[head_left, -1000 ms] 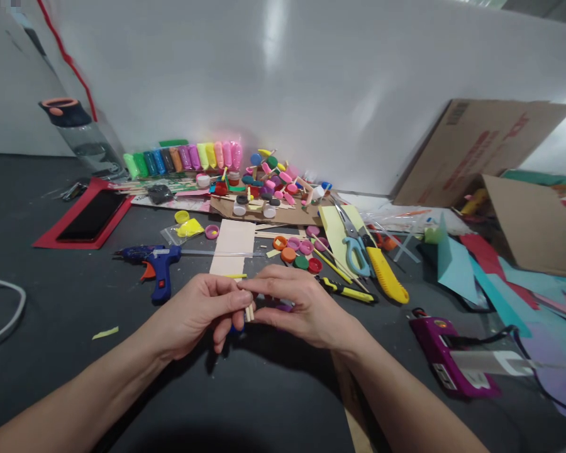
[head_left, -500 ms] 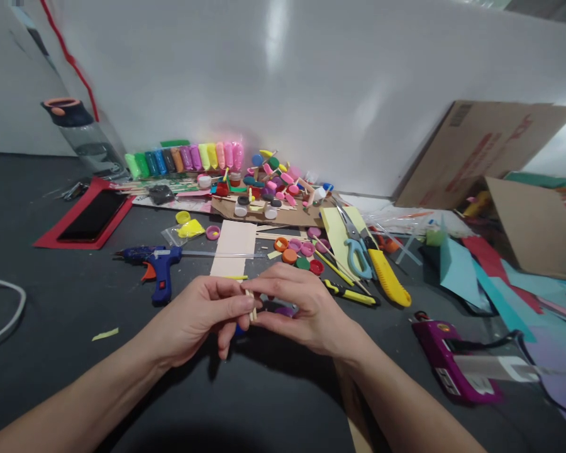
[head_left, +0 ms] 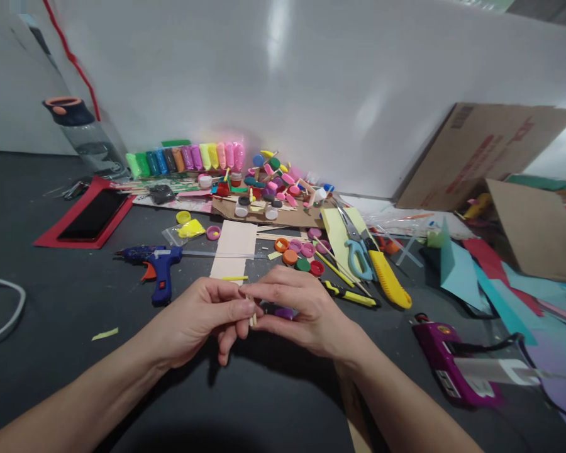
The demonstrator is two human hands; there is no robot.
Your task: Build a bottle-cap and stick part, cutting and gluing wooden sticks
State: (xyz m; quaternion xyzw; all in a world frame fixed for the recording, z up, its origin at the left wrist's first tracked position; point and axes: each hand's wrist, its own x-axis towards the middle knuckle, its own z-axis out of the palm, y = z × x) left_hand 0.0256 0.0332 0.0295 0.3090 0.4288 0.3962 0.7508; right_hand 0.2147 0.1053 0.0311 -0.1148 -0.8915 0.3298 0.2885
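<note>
Between my two hands, low in the middle of the view, are short pale wooden sticks [head_left: 252, 320], held upright and close together. My left hand [head_left: 217, 314] pinches them between thumb and fingers. From the other side, my right hand [head_left: 302, 308] grips the same sticks with its fingertips at top and bottom. Fingers cover most of their length. Just beyond the hands lies a pale card strip [head_left: 236, 242] with a thin yellow stick [head_left: 234, 278] across its near end. A purple piece [head_left: 284, 313] shows under my right hand.
A blue glue gun [head_left: 163, 267] lies left, beside a phone [head_left: 94, 215] on red paper. Bottle caps [head_left: 290, 257], scissors [head_left: 356, 245] and a yellow cutter [head_left: 389, 277] lie ahead and right. A purple device [head_left: 457, 365] with a cable sits far right. A water bottle [head_left: 89, 138] stands back left.
The fingers have shifted slightly around the sticks, which now show less between the hands. A blue piece seen below the left hand is now hidden. Both hands stay in about the same place.
</note>
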